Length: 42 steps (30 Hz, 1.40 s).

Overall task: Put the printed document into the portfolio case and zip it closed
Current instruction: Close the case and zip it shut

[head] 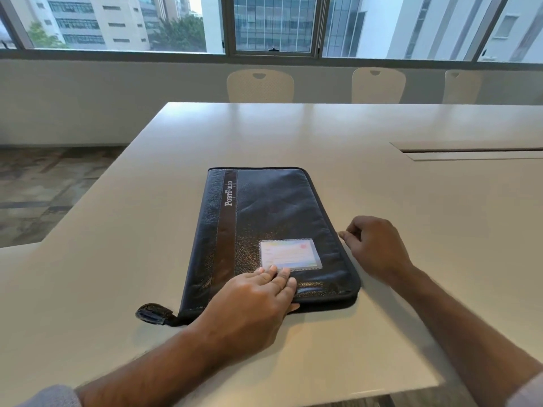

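- Dark leather portfolio case (273, 227) lies flat and closed on the white table (411, 201), near the table's near edge, its long side running from near to far.
- A brown strip down its left part carries the word "PortFolio", and a clear card window (289, 254) sits on the near right part of the cover.
- A small leather tab (154, 314) sticks out on the table at the case's near left corner.
- Left hand (252, 304) rests palm down on the near edge of the cover, fingers straight and together, tips touching the window's near edge.
- Right hand (376, 245) is at the case's right edge, fingers curled and pinched on something small there; the zip pull itself is too small to make out.
- The printed document is not visible.
- Three pale chairs (260, 85) stand at the far side, under the windows.
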Available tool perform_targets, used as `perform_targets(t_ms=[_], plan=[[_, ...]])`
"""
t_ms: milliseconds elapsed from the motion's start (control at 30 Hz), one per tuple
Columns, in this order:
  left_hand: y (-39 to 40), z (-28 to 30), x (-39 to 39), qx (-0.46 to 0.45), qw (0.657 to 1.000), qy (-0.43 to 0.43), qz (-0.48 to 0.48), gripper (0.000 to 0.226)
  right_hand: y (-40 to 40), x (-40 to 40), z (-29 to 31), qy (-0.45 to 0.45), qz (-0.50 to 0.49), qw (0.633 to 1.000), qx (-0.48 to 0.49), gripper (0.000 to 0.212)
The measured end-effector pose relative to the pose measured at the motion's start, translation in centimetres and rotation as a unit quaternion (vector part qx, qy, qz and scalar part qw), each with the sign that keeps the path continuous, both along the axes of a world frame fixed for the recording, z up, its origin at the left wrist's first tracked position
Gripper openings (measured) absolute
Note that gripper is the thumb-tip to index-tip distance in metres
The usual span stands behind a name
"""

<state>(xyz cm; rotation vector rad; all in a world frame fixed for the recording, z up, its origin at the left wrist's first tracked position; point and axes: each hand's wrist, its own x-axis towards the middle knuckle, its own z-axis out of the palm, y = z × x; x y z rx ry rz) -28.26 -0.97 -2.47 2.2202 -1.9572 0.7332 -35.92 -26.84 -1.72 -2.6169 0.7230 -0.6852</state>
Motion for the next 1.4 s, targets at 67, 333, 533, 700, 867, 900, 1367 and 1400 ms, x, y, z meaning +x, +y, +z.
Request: perform_targets(t_ms=[67,333,533,700,867,900,1367,1400], plan=[[0.1,0.0,-0.1,0.001,1.000,-0.002,0.000,0.035,-0.7,1.3,0.1,0.009,0.000,1.000,-0.007,0.021],[0.4,0.3,-0.4,0.022,1.000,0.021,-0.006,0.034,-2.6,5.6,0.6,0.027,-0.010,0.999,-0.020,0.019],[0.7,1.0,-0.4,0.055,0.996,0.064,-0.001,0.033,-3.0,6.0,0.1,0.013,-0.012,1.000,-0.010,0.020],[0.0,4.3,0.9,0.073,0.979,0.189,0.014,0.049,-3.4,5.4,-0.5,-0.004,0.008,1.000,0.007,0.020],[-3.8,6.6,5.6,-0.002,0.984,0.165,0.067,0.054,-3.6,5.1,-0.4,-0.003,0.049,0.999,0.006,0.015],[-4.7,6.5,7.0,-0.002,0.982,0.167,0.085,0.054,-3.6,5.1,-0.5,-0.002,0.057,0.998,0.007,0.014],[-12.7,-0.2,17.3,0.098,0.931,0.248,0.248,0.099,-3.7,6.2,-1.5,0.017,0.017,0.998,-0.050,0.022],[-12.7,-0.5,17.4,0.101,0.932,0.244,0.247,0.099,-3.9,6.5,-1.5,0.018,0.016,0.998,-0.054,0.022]])
